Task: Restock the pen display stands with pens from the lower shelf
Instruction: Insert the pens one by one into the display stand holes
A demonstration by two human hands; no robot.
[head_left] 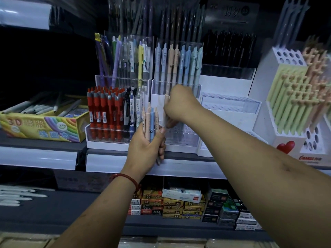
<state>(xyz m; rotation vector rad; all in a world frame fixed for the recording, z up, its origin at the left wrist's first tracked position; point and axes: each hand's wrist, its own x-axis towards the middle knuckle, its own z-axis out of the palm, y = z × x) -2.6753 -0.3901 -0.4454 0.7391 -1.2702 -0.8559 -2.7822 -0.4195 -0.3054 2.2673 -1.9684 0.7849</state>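
Head view: at centre the left hand [145, 145] grips a bundle of pastel pens [151, 122], and the right hand [180, 104] pinches one beige pen [166, 101] over the clear stand [180, 148]. Its back row [179, 59] is full. The front row [182, 135] looks mostly empty, so I judge much restocking is left.

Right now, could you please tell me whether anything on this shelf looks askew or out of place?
In the back tier of the left stand, the mixed pens lean at crossing angles, unlike the upright pastel pens beside them. Grey markers lie loose in the yellow box. Nothing looks spilled or broken.
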